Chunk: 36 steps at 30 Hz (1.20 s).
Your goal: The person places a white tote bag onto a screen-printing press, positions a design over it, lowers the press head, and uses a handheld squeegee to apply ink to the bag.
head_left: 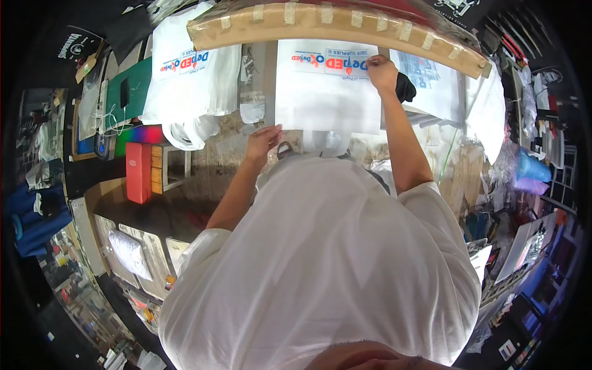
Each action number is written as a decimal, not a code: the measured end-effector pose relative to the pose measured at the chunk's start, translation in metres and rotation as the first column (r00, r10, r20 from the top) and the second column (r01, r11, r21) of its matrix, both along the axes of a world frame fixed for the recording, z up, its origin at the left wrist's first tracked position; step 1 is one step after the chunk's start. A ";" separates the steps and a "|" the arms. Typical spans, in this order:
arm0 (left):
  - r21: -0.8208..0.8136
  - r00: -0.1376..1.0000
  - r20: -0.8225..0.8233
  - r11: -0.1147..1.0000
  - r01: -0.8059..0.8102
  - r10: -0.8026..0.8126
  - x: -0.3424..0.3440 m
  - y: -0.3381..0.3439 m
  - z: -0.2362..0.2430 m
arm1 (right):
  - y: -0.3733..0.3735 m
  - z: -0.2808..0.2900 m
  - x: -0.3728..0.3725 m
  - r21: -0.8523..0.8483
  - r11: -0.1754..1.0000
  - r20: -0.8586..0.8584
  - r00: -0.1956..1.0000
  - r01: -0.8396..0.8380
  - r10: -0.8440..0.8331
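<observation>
Hands hold a white bag (327,92) flat on the table (234,154): left hand (263,143) pinches the near corner, right hand (382,71) probably presses the far corner. Better keep both corners tight, so the cloth lies smooth under the wooden frame (333,24)

A person in a white T-shirt (320,259) spreads a white printed bag (327,92) on a worktable, left hand (264,140) at its near corner, right hand (382,71) pinching its far edge, beneath a taped wooden frame (333,24); more white bags (191,80) lie stacked beside it
</observation>
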<state>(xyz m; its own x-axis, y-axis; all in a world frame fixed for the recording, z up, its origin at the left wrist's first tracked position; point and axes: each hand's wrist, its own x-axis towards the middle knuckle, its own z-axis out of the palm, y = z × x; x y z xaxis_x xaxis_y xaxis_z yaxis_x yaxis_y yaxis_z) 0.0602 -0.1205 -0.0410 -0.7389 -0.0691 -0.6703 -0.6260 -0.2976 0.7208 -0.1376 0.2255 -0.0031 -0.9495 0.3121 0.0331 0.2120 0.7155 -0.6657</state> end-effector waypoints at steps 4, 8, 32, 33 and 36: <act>-0.013 1.000 0.019 1.000 0.003 -0.003 -0.001 0.000 -0.004 | 0.004 -0.011 -0.005 0.046 0.999 0.000 1.000 -0.014 0.014; -0.041 0.999 0.052 0.999 0.017 -0.015 -0.001 0.000 0.000 | 0.005 -0.017 -0.009 0.061 0.997 -0.018 0.999 -0.050 0.051; -0.990 0.417 -0.119 0.077 -0.116 -0.901 -0.103 0.106 -0.006 | -0.006 -0.009 0.072 0.347 0.912 -0.226 0.924 -0.220 0.309; -0.988 0.415 -0.128 0.081 -0.130 -0.900 -0.103 0.106 -0.007 | -0.012 -0.016 0.082 0.362 0.901 -0.251 0.906 -0.240 0.342; -0.987 0.415 -0.140 0.096 -0.125 -0.899 -0.103 0.106 -0.008 | -0.023 -0.037 0.106 0.398 0.875 -0.235 0.891 -0.276 0.388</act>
